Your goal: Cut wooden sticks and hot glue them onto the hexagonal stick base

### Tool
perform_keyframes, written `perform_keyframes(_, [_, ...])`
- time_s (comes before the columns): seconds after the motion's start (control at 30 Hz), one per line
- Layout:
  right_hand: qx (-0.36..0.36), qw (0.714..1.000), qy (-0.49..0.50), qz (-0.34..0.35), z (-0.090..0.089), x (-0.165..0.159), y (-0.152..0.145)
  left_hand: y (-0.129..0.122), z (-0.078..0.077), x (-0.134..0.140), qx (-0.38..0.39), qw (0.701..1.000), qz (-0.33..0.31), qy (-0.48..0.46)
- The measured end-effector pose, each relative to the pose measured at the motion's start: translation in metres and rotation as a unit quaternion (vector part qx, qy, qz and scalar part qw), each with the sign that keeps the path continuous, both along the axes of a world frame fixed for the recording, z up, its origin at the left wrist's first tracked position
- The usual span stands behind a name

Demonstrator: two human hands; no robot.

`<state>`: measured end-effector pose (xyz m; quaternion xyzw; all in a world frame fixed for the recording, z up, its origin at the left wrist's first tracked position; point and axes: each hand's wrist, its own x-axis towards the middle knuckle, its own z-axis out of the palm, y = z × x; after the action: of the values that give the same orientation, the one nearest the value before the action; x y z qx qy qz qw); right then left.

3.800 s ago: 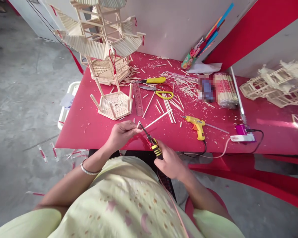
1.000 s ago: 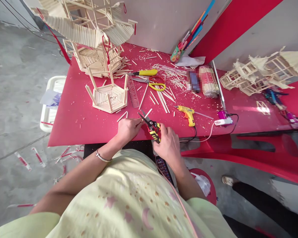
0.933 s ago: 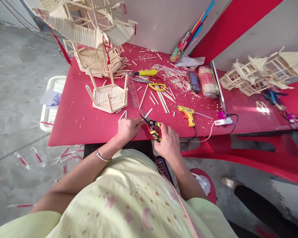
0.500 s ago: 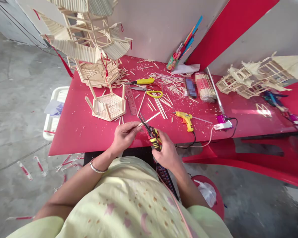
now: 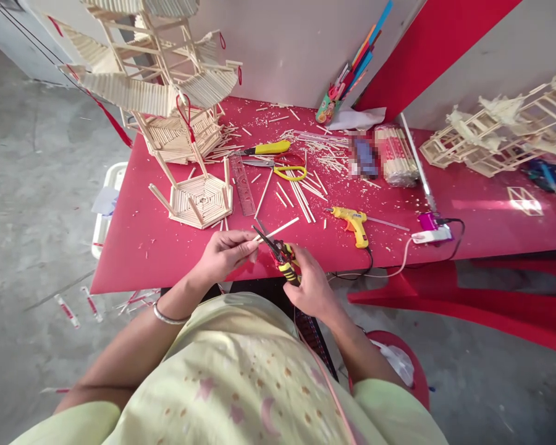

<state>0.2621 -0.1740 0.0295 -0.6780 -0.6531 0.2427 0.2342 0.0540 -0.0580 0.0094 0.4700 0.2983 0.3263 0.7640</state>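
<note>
A: Step?
B: Looks like trimming. Left hand (image 5: 227, 254) pinches a stick (image 5: 282, 228) above the table (image 5: 136, 253), near its front edge; right hand (image 5: 311, 285) grips the cutter (image 5: 286, 267), blades crossing the stick.
A: Next?
B: Probably calls for steady stick, firm squeeze.
A: Room?
B: Most to the left. Hexagonal base (image 5: 204, 201) bounds it beyond; glue gun (image 5: 353, 224) sits right.

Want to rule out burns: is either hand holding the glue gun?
No, the glue gun lies on the red table, while the left hand holds a stick and the right hand grips pliers.
</note>
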Motion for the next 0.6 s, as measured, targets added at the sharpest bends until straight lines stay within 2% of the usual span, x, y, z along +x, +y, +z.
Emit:
perform_keyframes(0.13, [0.004,0.999,0.012,0.042,0.003,0.006,0.001,0.0,0.008,0.0,-0.099,0.992,-0.049,-0.054])
perform_keyframes(0.3, [0.013,0.999,-0.017,0.042,0.001,0.006,0.001,-0.001,0.01,-0.001,-0.182,0.973,-0.093,-0.105])
perform_keyframes(0.43, [0.01,0.999,-0.034,0.029,0.0,0.005,0.002,-0.003,0.007,0.001,-0.203,0.966,-0.106,-0.122])
perform_keyframes(0.6, [-0.01,0.999,0.01,0.045,0.007,0.01,0.004,-0.003,0.014,0.003,-0.186,0.974,-0.07,-0.111])
